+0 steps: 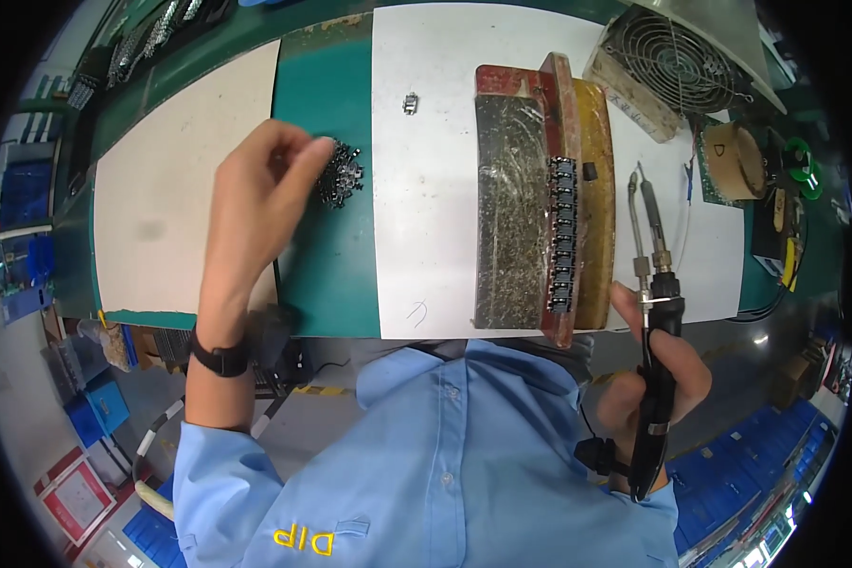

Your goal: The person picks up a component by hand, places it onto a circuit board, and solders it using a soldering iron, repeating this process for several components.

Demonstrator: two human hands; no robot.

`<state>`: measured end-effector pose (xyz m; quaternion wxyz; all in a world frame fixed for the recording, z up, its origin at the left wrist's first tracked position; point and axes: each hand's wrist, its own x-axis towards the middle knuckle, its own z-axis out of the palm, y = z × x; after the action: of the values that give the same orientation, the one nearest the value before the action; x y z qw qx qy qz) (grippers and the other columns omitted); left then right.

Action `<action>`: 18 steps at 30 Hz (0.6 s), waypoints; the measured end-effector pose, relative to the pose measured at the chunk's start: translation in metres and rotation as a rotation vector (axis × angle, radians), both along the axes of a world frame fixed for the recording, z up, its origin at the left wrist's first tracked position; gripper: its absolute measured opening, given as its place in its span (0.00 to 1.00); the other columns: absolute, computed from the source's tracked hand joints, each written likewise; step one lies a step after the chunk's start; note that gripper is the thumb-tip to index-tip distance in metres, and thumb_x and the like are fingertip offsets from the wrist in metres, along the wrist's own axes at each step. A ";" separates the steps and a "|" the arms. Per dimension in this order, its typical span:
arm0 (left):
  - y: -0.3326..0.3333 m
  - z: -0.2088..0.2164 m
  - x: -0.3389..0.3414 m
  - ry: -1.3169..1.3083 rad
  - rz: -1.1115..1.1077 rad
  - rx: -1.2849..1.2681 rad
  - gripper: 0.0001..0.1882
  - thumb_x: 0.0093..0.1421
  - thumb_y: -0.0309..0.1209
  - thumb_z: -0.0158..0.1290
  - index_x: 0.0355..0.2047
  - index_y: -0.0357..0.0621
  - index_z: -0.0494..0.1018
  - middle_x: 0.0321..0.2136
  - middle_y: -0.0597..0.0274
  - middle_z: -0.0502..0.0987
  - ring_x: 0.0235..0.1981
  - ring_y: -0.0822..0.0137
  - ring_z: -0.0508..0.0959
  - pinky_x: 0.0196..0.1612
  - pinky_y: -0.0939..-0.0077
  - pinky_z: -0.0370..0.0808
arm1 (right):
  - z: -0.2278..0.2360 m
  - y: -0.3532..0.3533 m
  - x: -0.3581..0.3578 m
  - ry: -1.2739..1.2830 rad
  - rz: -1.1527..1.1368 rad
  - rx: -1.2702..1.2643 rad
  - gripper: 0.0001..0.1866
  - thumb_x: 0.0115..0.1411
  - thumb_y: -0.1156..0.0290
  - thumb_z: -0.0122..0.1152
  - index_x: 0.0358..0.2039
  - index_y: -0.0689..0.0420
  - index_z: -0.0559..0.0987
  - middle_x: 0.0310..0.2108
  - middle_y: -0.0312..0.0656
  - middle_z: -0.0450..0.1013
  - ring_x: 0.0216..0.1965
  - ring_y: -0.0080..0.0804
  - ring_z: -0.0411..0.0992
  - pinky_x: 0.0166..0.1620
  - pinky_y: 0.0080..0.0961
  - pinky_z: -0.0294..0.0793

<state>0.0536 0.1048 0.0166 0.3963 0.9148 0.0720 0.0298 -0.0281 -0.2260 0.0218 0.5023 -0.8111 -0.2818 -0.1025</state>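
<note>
My left hand (263, 189) is at the left edge of a small heap of tiny black and silver electronic parts (344, 178) on the green mat (327, 284). Its thumb and fingers are closed in a pinch, and whatever lies between the tips is hidden. My right hand (672, 374) grips the black handle of a soldering iron (665, 312), whose two thin metal tips point away from me. To its left stands a wooden jig (511, 208) with reddish rails. A row of several small black parts (563, 237) lines one rail.
One loose small metal part (410, 103) lies on the white sheet (426, 218). A fan with a wire guard (677, 62) stands at the back right. Beyond the iron are a cardboard ring (736, 161) and a green spool (804, 168). A beige board (180, 189) covers the left.
</note>
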 end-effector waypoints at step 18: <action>-0.025 0.000 0.017 -0.199 -0.369 0.312 0.05 0.50 0.21 0.53 0.25 0.33 0.68 0.24 0.53 0.69 0.28 0.57 0.71 0.35 0.69 0.67 | 0.027 -0.004 -0.007 -0.231 -0.233 0.136 0.18 0.50 0.75 0.64 0.41 0.60 0.69 0.24 0.44 0.72 0.22 0.40 0.72 0.25 0.29 0.70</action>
<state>0.0710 0.0801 0.0170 0.2542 0.9551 -0.1410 0.0576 -0.0347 -0.2298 0.0487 0.5051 -0.7851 -0.2344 -0.2714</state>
